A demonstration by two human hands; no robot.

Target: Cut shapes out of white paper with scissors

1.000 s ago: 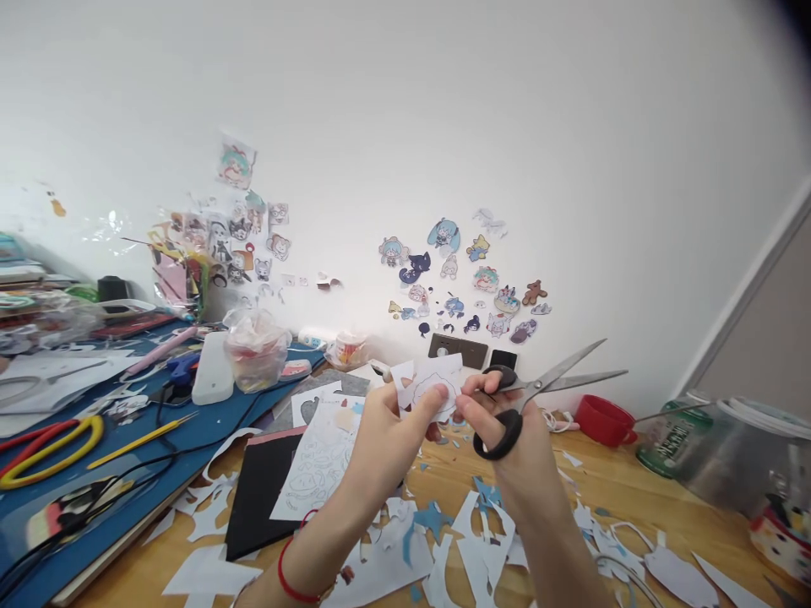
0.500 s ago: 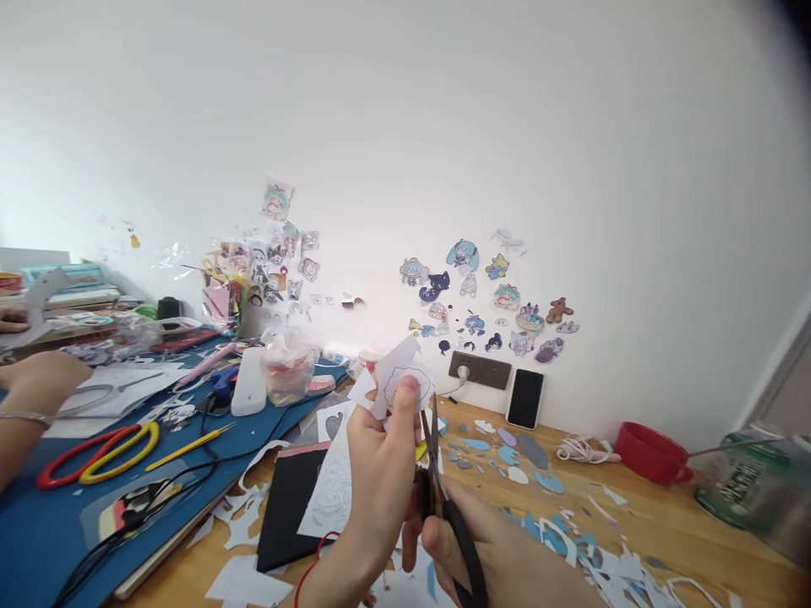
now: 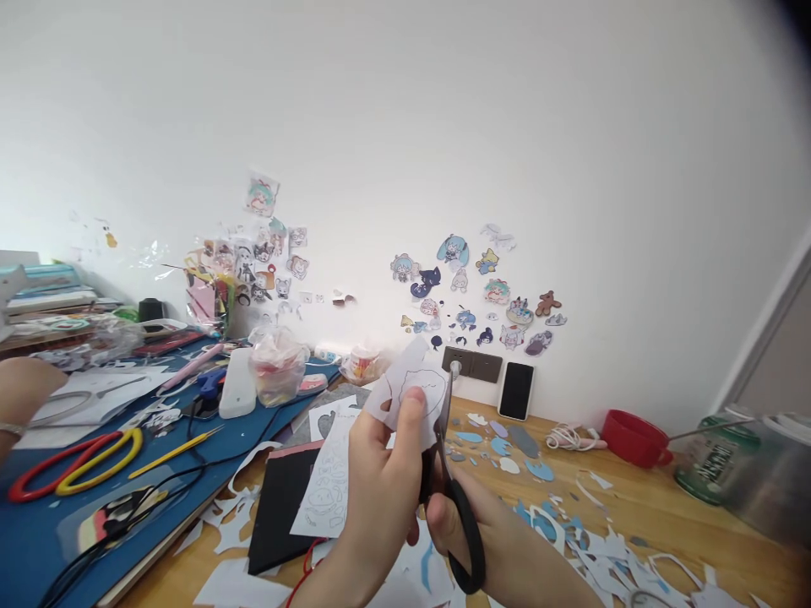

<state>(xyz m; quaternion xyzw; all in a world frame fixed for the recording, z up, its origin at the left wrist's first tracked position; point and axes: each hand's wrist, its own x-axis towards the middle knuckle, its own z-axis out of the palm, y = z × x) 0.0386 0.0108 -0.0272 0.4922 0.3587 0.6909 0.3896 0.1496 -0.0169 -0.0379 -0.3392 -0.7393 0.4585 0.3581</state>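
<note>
My left hand [image 3: 380, 485] pinches a small white paper piece [image 3: 410, 390] with a drawn outline, thumb on its face, held up in front of me. My right hand [image 3: 500, 549] is closed round the black handles of a pair of scissors [image 3: 451, 481], whose blades point up and meet the right edge of the paper. Below the hands lie a printed sheet of line drawings [image 3: 330, 485] and a black sheet [image 3: 282, 507] on the wooden table [image 3: 665, 515].
Paper offcuts [image 3: 570, 532] litter the table. A blue mat [image 3: 38, 523] at left carries red and yellow loops, cables and a plastic bag. Another person's hand [image 3: 22, 393] shows at the far left. A phone [image 3: 514, 390], red cup [image 3: 634, 439] and jars stand by the stickered wall.
The scissors swung from pointing right to blades upright against the paper. My right hand dropped below the left. The view shifted, and another person's hand came in at the left.
</note>
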